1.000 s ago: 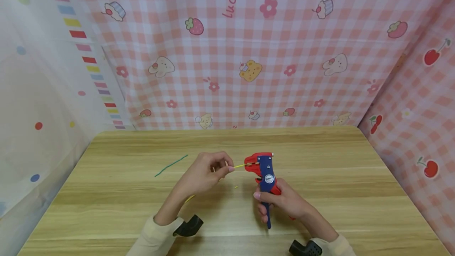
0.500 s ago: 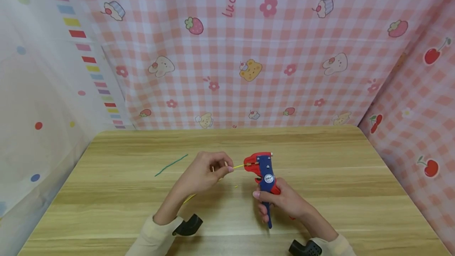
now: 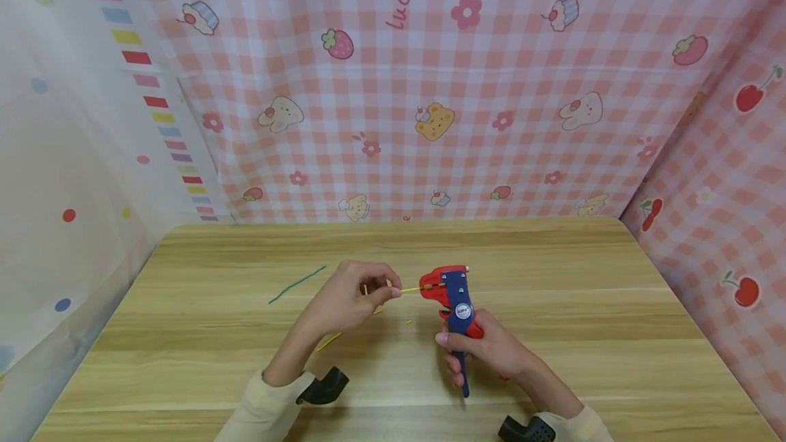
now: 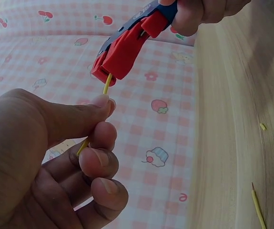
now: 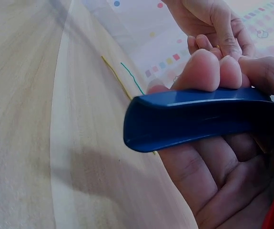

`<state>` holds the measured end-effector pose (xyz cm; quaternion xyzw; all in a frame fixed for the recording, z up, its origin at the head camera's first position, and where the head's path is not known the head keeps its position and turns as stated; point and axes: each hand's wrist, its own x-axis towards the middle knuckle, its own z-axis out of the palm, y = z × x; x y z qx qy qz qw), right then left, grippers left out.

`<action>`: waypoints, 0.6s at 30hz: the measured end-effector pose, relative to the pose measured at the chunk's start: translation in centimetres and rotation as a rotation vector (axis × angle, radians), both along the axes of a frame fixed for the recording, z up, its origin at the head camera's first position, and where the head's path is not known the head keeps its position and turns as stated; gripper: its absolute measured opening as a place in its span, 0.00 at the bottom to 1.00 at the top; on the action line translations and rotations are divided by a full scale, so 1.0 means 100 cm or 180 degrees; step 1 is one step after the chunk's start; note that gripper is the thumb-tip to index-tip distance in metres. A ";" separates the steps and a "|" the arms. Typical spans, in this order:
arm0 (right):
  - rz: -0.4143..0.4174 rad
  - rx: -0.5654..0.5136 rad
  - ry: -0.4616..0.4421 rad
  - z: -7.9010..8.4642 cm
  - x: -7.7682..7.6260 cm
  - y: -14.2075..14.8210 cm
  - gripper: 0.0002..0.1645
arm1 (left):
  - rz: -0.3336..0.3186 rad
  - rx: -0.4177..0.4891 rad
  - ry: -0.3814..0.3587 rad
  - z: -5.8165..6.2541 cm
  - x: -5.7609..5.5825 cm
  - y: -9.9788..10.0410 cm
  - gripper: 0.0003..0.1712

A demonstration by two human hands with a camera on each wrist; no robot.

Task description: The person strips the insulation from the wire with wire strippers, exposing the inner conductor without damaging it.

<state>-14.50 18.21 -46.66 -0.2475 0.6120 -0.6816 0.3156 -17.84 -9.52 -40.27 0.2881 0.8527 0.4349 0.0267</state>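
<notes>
While pinching the yellow wire (image 4: 107, 83) between left fingers (image 4: 98, 163), at nine o'clock of the wire stripper (image 3: 457, 299) gripped in right fingers (image 5: 201, 71), hold it straight, then squeeze evenly.

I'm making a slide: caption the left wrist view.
Left hand pinching a yellow wire that runs into the red and blue tool in the right hand.

The blue handle (image 5: 194, 117) of the wire stripper (image 3: 456, 297) looks like smooth coated metal, glossy along its edge; its red nose (image 4: 123, 58) looks like matt plastic. The yellow wire (image 4: 106, 85) at the nose has a smooth plastic sheath. The wood-grained tabletop (image 3: 565, 305) carries a soft sheen, the checked curtain (image 3: 393, 87) is lightly creased cloth, and the sleeve (image 3: 264, 400) is matt fabric.
</notes>
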 end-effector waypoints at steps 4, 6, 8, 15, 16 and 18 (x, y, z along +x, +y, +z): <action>-0.0057 0.0032 0.0118 -0.001 0.001 -0.001 0.25 | 0.0013 -0.0010 0.0054 0.000 0.000 0.000 0.05; -0.0118 0.0100 0.0146 -0.002 0.001 -0.003 0.27 | 0.0018 -0.0015 0.0083 -0.001 -0.001 0.000 0.05; -0.0185 0.0178 0.0152 -0.001 0.002 -0.004 0.27 | 0.0020 -0.0019 0.0105 -0.001 -0.001 0.000 0.05; -0.0320 0.0288 0.0083 0.001 0.005 -0.007 0.22 | 0.0030 -0.0047 0.0114 0.001 0.000 0.000 0.05; -0.0327 0.0276 0.0071 0.001 0.006 -0.007 0.20 | 0.0033 -0.0049 0.0105 0.001 0.001 0.000 0.05; -0.0339 0.0244 0.0047 0.001 0.006 -0.008 0.17 | 0.0039 -0.0052 0.0086 0.001 0.001 0.001 0.05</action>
